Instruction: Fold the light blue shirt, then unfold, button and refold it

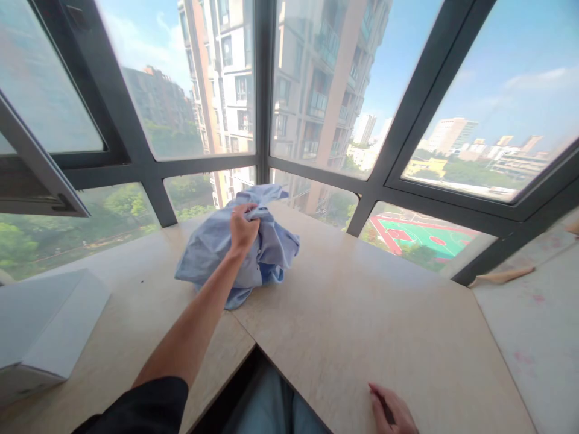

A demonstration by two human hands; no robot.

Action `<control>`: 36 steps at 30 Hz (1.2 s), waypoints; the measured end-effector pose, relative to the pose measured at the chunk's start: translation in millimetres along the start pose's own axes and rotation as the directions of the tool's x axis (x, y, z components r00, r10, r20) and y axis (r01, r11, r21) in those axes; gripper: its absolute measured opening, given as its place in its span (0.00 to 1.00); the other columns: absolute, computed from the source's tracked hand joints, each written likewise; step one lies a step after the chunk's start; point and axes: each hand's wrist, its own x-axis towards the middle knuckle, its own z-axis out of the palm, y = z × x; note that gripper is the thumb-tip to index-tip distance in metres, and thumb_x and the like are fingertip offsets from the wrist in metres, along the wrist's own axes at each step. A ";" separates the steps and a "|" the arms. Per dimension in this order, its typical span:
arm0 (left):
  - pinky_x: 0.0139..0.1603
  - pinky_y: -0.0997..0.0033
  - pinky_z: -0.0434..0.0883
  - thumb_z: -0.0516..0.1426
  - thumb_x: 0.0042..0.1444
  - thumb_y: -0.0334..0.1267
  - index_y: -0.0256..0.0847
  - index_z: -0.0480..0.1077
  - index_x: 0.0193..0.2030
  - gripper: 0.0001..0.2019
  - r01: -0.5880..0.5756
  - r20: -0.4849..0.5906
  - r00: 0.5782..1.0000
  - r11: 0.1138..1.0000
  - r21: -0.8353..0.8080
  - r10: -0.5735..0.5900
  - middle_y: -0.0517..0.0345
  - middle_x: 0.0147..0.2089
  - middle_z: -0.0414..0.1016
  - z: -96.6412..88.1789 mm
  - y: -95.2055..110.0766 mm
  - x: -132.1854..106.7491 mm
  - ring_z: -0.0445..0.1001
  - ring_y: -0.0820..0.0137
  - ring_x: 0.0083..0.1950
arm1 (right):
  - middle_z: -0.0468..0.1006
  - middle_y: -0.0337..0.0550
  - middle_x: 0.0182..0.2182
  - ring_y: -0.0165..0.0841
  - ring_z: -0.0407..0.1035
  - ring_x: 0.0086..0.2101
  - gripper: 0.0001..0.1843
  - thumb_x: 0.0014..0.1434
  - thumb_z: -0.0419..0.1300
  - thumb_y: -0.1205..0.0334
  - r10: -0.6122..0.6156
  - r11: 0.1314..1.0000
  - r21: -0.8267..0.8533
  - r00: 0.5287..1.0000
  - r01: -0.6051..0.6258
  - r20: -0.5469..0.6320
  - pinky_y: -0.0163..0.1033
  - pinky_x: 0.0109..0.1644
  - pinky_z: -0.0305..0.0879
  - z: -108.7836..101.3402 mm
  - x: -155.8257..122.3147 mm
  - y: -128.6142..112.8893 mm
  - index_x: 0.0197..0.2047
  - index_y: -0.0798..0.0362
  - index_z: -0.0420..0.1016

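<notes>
My left hand (244, 226) is closed on a light blue button-up shirt (212, 241), gripping a bunched part near its top. The shirt is crumpled, with its lower folds touching the pale countertop (344, 313) near the window corner. Some of the cloth is hidden behind my hand and forearm. Apart from the shirt, my right hand (393, 411) rests low at the right near the counter's front edge. Its fingers are loosely bent with a gap between them, and I see nothing in it; part of it is cut off by the frame.
A white box (49, 319) stands at the left on the counter. Dark window frames (263, 90) meet at the corner behind the shirt, and an opened window sash (40, 163) juts in at the left. A patterned wall (534, 325) borders the right side.
</notes>
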 end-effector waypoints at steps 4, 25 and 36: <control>0.57 0.60 0.68 0.56 0.46 0.27 0.37 0.74 0.41 0.14 0.305 0.248 0.905 0.933 0.191 -0.346 0.49 0.45 0.78 20.2 -42.1 -108.9 0.73 0.60 0.53 | 0.84 0.53 0.37 0.45 0.79 0.37 0.28 0.60 0.53 0.37 0.013 1.000 -0.005 1.000 -0.013 -0.013 0.49 0.42 0.78 0.1 -0.4 -2.8 0.37 0.50 0.84; 0.43 0.65 0.73 0.50 0.56 0.29 0.42 0.74 0.35 0.11 0.193 0.784 0.612 0.941 -0.277 0.105 0.53 0.37 0.78 46.2 46.8 -370.3 0.76 0.66 0.40 | 0.81 0.47 0.34 0.37 0.75 0.37 0.14 0.65 0.53 0.60 0.135 0.984 0.134 0.983 -0.118 -0.122 0.41 0.43 0.72 -13.4 9.0 -74.9 0.37 0.50 0.80; 0.42 0.64 0.75 0.50 0.56 0.31 0.42 0.75 0.34 0.11 0.092 0.775 0.596 0.942 -0.324 0.209 0.52 0.37 0.78 38.4 46.2 -365.5 0.76 0.66 0.40 | 0.81 0.46 0.36 0.37 0.74 0.39 0.13 0.62 0.53 0.68 0.185 0.975 0.143 0.979 -0.172 -0.080 0.44 0.47 0.69 -21.4 11.8 -86.7 0.38 0.51 0.80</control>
